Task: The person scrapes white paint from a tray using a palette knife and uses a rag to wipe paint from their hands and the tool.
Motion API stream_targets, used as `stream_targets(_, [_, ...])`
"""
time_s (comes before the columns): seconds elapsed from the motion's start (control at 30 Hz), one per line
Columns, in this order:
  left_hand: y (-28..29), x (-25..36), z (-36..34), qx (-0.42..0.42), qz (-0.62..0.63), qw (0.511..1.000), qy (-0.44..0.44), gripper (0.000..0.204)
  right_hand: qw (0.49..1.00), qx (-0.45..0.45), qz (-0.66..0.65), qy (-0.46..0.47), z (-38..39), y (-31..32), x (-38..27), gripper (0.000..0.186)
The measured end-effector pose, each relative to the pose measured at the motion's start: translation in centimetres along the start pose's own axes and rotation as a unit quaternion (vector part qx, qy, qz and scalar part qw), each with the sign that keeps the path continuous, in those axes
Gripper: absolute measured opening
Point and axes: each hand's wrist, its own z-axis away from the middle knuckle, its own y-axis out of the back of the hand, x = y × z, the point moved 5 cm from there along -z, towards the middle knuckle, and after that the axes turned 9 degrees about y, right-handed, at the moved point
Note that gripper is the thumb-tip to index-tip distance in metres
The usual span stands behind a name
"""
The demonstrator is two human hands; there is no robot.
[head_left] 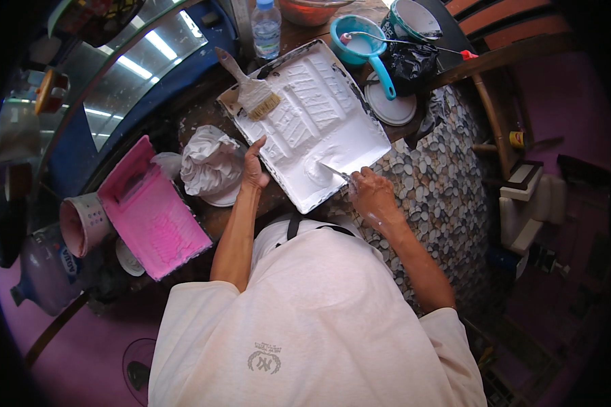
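Observation:
A paint tray [377, 144] coated with white paint lies tilted in front of me, its ribbed slope away from me. My left hand [255, 168] grips its left edge, thumb up by the rim and the other fingers mostly hidden. My right hand [372, 197], smeared with white, is closed around a thin-bladed metal tool like a scraper [334, 171]. The tool's tip dips into the wet paint near the tray's close end, where swirl marks show. Across the tray's far left edge rests a flat paintbrush [251, 89] with white-caked handle and tan bristles.
Left of the tray are a crumpled white bag [212, 163] and a pink paint tray [163, 230] beside a bucket [83, 227]. Beyond stand a water bottle [266, 30], a turquoise dipper [349, 49] with a roller frame across it, and a paint pail [415, 20]. A round lid [391, 108] lies right.

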Motion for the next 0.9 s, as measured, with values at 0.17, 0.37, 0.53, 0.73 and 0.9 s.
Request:
stream_targets(0.17, [-0.1,-0.1,0.0,0.023,-0.011,1.000,-0.001,0.046,0.999,-0.009,0.021,-0.040,0.2,-1.1,0.0,0.013])
stream_targets(0.37, [-0.5,0.0,0.1,0.007,-0.003,1.000,0.003,0.044,0.993,0.013,-0.111,-0.024,0.2,-0.4,-0.5,0.014])
stream_targets(0.53, [-0.4,0.1,0.2,0.011,-0.007,1.000,-0.002,0.045,0.993,0.030,-0.103,-0.046,0.2,0.1,2.9,0.025])
stream_targets(0.73, [-0.2,-0.1,-0.2,0.007,-0.011,1.000,0.005,0.045,0.995,0.015,-0.067,-0.077,0.2,0.1,2.6,0.030])
stream_targets(0.9, [0.1,-0.1,-0.1,0.009,-0.012,1.000,-0.004,0.046,0.993,0.058,-0.034,-0.100,0.3,1.1,4.6,0.025])
